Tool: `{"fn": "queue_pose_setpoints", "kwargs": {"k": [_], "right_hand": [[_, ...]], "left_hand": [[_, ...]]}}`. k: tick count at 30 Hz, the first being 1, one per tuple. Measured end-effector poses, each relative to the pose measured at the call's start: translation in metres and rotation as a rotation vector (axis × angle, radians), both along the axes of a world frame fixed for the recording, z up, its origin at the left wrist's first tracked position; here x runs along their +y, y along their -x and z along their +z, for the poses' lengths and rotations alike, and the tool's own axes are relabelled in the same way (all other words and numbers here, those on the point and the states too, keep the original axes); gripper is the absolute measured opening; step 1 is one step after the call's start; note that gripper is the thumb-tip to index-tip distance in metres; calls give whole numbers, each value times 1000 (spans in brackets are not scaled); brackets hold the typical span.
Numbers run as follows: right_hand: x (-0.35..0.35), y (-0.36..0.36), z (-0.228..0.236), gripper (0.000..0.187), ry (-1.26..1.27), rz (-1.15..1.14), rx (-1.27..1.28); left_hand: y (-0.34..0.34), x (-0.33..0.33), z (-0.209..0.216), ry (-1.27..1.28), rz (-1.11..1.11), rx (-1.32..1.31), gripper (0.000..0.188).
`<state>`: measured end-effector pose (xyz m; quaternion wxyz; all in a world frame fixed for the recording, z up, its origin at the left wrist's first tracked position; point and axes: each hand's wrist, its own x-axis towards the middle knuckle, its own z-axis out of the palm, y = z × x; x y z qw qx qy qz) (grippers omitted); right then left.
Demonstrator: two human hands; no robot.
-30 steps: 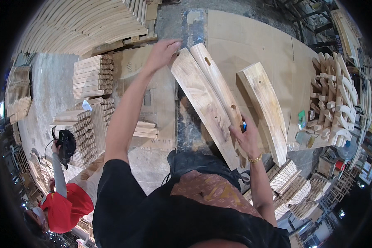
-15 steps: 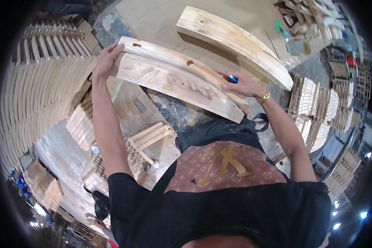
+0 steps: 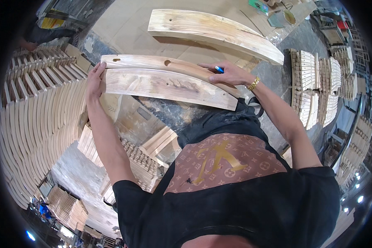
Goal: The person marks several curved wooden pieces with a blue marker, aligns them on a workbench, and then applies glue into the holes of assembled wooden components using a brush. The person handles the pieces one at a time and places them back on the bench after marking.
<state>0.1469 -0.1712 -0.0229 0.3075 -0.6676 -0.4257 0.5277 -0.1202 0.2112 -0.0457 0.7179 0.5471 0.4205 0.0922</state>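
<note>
Left hand (image 3: pixel 96 80) gripping flat board's (image 3: pixel 153 85) end; slotted strip (image 3: pixel 140 62) lying along its far edge. Right hand (image 3: pixel 232 75) holding blue pen (image 3: pixel 219 69), pressing strip. Keeping edges flush looks wise. Beyond right hand, cardboard (image 3: pixel 126 31) separating strip from curved block (image 3: pixel 211 28); nearer, dark cloth (image 3: pixel 219 124) crowding board's tip.

Pen (image 3: pixel 219 69): mostly hidden by the right hand (image 3: pixel 232 75)
Rail (image 3: pixel 142 62): partly covered by the same hand
Black shirt (image 3: pixel 235 206): cut off by the lower edge
Blue shape (image 3: pixel 44 211): too small to be identified
</note>
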Motion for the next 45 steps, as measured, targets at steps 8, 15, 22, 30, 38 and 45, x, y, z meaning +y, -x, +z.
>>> {"fn": "queue_pose_setpoints", "kwargs": {"k": [8, 15, 22, 30, 38, 45], "right_hand": [[-2, -6, 7, 58, 4, 39, -10], [-6, -3, 0, 60, 6, 20, -26], [-10, -3, -9, 63, -4, -47, 39], [-12, -4, -11, 65, 94, -113, 167], [-14, -5, -9, 63, 131, -101, 121], [-7, -3, 4, 62, 163, -99, 116]], "left_hand": [[-1, -2, -3, -4, -1, -19, 37], [-3, -1, -3, -98, -51, 79, 40], [-11, -5, 6, -58, 37, 155, 39], [-7, -7, 16, -17, 19, 133, 41], [-5, -4, 7, -4, 53, 97, 42], [-4, -3, 2, 16, 68, 42, 40]]}}
